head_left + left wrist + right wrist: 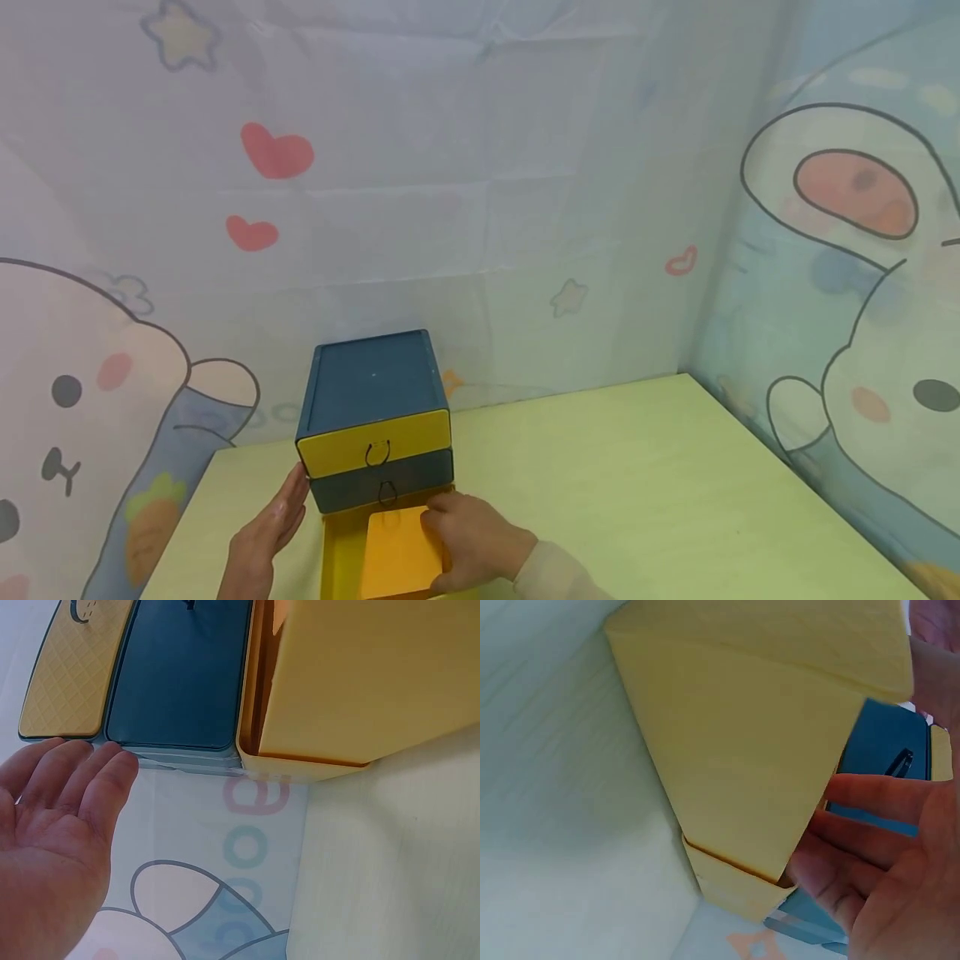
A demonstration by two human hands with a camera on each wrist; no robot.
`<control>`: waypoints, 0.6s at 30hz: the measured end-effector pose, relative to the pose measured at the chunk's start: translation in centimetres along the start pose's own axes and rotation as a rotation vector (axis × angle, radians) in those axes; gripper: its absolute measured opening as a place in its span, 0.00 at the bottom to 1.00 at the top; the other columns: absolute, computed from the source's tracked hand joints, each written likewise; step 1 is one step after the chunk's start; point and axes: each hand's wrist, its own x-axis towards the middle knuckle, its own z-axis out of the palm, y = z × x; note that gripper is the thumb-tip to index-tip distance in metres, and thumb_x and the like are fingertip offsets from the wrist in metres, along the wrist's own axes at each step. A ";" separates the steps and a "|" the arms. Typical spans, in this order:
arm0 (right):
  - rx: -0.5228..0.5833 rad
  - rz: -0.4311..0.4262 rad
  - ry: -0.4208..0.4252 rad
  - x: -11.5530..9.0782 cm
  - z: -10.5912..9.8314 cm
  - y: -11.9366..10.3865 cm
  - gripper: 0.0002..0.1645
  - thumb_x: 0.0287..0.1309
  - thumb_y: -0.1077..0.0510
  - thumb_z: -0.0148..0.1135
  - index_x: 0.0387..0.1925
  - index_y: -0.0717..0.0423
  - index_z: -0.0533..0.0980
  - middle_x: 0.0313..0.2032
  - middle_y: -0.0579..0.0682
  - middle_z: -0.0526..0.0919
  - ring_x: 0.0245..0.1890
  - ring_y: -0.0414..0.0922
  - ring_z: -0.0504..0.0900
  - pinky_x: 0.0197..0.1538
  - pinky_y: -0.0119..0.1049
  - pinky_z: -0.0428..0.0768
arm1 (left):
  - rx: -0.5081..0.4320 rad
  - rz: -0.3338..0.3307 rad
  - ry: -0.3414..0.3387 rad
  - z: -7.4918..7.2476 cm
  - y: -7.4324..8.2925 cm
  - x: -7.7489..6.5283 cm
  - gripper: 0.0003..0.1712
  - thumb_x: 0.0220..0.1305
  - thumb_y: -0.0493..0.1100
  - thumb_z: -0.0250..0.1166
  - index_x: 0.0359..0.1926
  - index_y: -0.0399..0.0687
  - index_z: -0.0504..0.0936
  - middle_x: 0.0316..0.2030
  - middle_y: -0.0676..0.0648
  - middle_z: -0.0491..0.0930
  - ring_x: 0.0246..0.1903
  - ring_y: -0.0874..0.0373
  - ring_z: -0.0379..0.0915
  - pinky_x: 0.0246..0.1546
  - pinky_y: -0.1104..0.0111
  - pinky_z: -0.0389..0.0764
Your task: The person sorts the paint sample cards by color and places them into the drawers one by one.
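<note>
A small drawer cabinet (378, 379) has a dark blue top, a yellow upper drawer (75, 671) and a blue middle drawer (184, 675). Its yellow bottom drawer (339, 554) is pulled out toward me. In that drawer lies a flat, glossy orange rectangular item (402, 550), like a thick notebook. My right hand (480, 542) grips its right edge, fingers toward the back and thumb nearer me. In the right wrist view, the drawer's side wall partly hides those fingers (877, 795). My left hand (270, 525) is held with straight fingers, fingertips right at the cabinet's left side.
The cabinet stands on a pale green tabletop (637, 492), which extends to its right. Behind it hangs a printed cloth backdrop (420, 217) with hearts and stars. Black loop handles (378, 453) stick out from the upper drawers.
</note>
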 end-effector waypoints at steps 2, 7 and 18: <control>-0.009 -0.012 -0.003 0.3 -0.1 -0.2 0.34 0.44 0.30 0.72 0.46 0.47 0.81 0.46 0.42 0.83 0.43 0.36 0.79 0.47 0.24 0.78 | 0.000 -0.003 -0.001 0.0 0.0 0.0 0.34 0.83 0.55 0.30 0.79 0.39 0.49 0.72 0.54 0.52 0.59 0.91 0.59 0.54 0.92 0.72; 0.044 0.009 -0.093 1.1 -0.1 -0.6 0.33 0.50 0.31 0.69 0.50 0.48 0.80 0.51 0.43 0.84 0.49 0.38 0.79 0.53 0.26 0.81 | -0.003 -0.015 -0.010 0.2 0.1 0.0 0.34 0.83 0.55 0.30 0.79 0.40 0.49 0.74 0.42 0.49 0.59 0.92 0.58 0.54 0.91 0.72; 0.090 0.176 -0.212 3.9 2.1 -1.7 0.34 0.52 0.30 0.70 0.50 0.49 0.81 0.41 0.41 0.82 0.36 0.35 0.73 0.44 0.26 0.80 | 0.000 0.039 -0.027 -0.3 -0.1 0.0 0.34 0.84 0.53 0.29 0.79 0.37 0.48 0.63 0.78 0.57 0.59 0.92 0.59 0.55 0.91 0.72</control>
